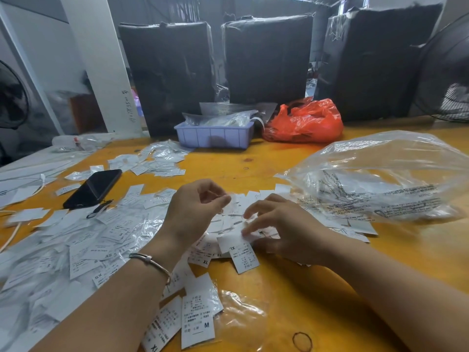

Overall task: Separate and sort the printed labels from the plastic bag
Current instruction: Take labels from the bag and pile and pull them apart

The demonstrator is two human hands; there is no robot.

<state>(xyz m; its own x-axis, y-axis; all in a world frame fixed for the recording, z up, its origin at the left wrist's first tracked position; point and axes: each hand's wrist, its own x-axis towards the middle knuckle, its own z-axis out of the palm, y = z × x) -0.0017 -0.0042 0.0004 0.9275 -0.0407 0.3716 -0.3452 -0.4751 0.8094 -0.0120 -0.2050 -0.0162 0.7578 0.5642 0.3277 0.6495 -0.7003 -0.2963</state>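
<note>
Yellow tabletop point(253, 161): printed labels point(101, 240) strewn nine o'clock, unsorted; plastic bag point(380, 179) two o'clock, nearly emptied. Left hand point(195, 212) pinches something small; right hand point(281, 224) fingers spread on labels.

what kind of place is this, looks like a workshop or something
Probably a garment factory or packing workshop. Loose printed size labels marked M, XL and XS cover the yellow worktable, large black-wrapped bales stand behind it, and a lilac parts bin holds more bagged stock.
</note>
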